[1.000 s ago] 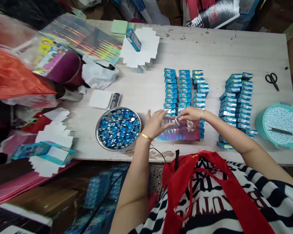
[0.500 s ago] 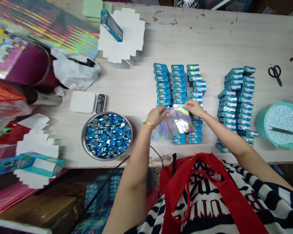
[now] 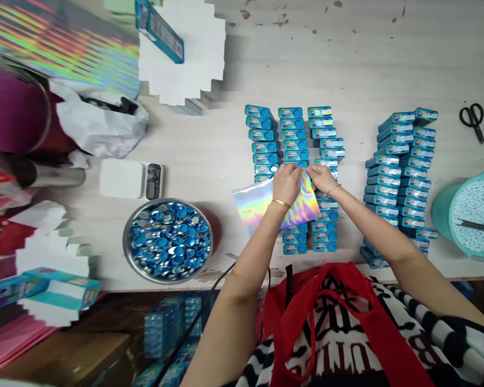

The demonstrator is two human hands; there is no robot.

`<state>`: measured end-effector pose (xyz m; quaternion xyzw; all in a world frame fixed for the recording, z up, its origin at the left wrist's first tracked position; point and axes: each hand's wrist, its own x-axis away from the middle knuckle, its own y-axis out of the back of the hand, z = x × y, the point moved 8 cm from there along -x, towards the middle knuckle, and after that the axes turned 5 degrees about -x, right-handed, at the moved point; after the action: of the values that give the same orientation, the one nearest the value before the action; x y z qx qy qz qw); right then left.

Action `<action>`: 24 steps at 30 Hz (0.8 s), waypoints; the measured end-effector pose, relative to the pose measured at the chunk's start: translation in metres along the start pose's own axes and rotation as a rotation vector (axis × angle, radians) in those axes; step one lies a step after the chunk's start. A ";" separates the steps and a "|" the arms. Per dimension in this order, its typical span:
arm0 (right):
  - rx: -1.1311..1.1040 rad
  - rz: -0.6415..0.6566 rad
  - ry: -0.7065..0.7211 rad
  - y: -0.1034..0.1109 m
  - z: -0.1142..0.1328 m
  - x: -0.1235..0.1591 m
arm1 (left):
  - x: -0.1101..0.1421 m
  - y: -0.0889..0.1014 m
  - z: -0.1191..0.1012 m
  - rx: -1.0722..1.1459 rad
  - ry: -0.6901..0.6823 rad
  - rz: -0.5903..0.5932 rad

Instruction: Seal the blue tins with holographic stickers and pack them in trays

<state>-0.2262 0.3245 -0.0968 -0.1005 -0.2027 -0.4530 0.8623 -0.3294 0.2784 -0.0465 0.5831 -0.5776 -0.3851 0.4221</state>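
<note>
Film [image 3: 256, 204] sits over the box rows [image 3: 295, 145], our left hand [image 3: 286, 185] and right hand [image 3: 321, 177] with fingers clamped at its far edge, and we risk toppling boxes if its loose end drags.

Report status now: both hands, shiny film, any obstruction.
Left hand and right hand close together, fingers pinching shiny film near its upper edge. Film over blue boxes, hiding some. Nothing seen blocking the hands.

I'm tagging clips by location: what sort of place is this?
Probably a small packing workshop: rows of blue boxes, a metal bowl of small round discs and a scale share one worn table.
</note>
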 end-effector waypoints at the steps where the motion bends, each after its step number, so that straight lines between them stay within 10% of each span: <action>1: -0.010 0.004 -0.014 0.000 -0.001 -0.002 | -0.001 -0.002 -0.001 0.006 0.008 0.003; 10: 0.034 0.046 -0.105 0.001 -0.011 -0.018 | 0.013 -0.009 -0.005 0.220 0.116 0.014; 16: 0.185 -0.011 -0.005 0.003 0.008 -0.014 | 0.089 0.044 -0.043 0.483 0.141 -0.243; 20: 0.204 -0.225 0.285 0.024 0.036 0.032 | 0.130 0.057 -0.042 0.899 0.472 -0.453; 24: -0.010 -0.260 0.017 0.039 -0.003 0.118 | 0.140 0.026 -0.050 1.167 0.663 -0.391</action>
<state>-0.1332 0.2582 -0.0473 -0.0739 -0.2044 -0.5629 0.7974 -0.2869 0.1418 0.0004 0.8944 -0.4154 0.1174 0.1168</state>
